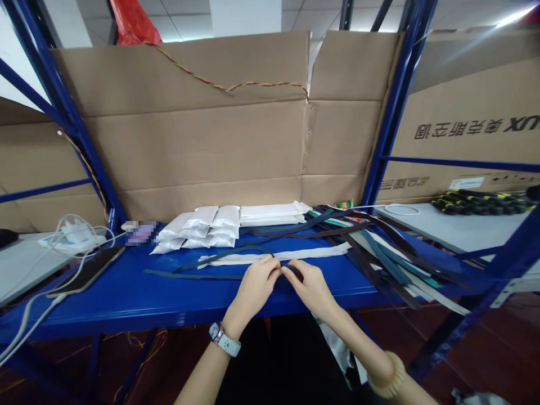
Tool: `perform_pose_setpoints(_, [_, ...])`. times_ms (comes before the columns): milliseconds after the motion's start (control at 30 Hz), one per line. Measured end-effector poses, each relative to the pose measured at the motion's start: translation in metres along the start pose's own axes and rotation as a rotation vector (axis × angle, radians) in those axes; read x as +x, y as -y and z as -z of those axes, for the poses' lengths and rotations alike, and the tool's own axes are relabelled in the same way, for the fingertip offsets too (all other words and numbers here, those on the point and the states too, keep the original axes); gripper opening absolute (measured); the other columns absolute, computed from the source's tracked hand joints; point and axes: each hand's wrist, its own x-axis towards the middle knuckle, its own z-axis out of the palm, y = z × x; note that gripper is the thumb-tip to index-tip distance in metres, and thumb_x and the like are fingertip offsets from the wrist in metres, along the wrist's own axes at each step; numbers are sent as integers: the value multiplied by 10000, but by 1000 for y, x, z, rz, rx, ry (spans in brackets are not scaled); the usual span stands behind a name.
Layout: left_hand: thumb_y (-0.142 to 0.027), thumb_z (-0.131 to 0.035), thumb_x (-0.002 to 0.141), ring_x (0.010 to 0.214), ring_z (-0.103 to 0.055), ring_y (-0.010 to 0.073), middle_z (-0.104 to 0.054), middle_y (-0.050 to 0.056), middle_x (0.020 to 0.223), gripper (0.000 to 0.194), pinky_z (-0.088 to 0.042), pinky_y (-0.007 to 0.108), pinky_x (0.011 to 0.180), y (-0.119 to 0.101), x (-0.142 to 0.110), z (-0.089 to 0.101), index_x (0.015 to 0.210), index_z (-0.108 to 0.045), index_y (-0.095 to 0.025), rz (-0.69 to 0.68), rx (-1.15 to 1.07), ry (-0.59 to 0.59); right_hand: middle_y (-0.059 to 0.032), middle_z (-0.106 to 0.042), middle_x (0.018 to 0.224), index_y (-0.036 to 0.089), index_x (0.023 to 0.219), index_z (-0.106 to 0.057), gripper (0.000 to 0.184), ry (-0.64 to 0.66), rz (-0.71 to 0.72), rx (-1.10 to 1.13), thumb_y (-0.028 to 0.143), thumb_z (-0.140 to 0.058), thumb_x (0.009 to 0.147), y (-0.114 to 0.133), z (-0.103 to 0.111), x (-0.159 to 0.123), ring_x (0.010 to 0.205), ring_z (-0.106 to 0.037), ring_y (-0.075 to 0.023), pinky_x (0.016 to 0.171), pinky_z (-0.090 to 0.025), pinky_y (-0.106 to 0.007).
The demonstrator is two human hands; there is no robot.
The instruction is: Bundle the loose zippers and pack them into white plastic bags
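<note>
We find the bench [126, 295] brightly and evenly lit. A ceiling lamp [517, 15] glares at the far right, throwing pale streaks over the cardboard box [472, 107]. We note deep shadow across the floor [502, 337] below. The white packets [205, 216] read bright, with little surface detail. Blue posts [80, 118] splay outward, stretched toward both sides. Detail at the fingers [273, 264] is soft; a purple item [141, 233] on the left is pixelated.

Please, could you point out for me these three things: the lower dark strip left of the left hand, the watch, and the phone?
Lower dark strip [194, 275]: head view, middle of its visible length.
Watch [226, 341]: head view, on its band.
Phone [95, 270]: head view, on its dark surface.
</note>
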Motion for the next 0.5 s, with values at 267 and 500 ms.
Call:
perform_pose_setpoints(267, [-252, -397, 938, 799, -546, 157, -586, 33, 868, 216, -370, 260, 626, -13, 11, 7, 831, -578, -205, -82, 298, 49, -2, -524, 606, 207, 613, -494, 365, 10, -16, 42, 394, -398, 911, -6, 13, 5, 588, -481, -162, 588, -348, -271])
perform_pose_setpoints(500, [-264, -369, 949, 843, -538, 167, -593, 35, 877, 241, -384, 264, 683, -6, 12, 6, 835, -573, -205, -103, 411, 41, -14, -560, 594, 202, 559, -524, 399, 35, 107, -205, 380, -447, 907, -18, 49, 19, 626, -509, -173, 641, -340, -288])
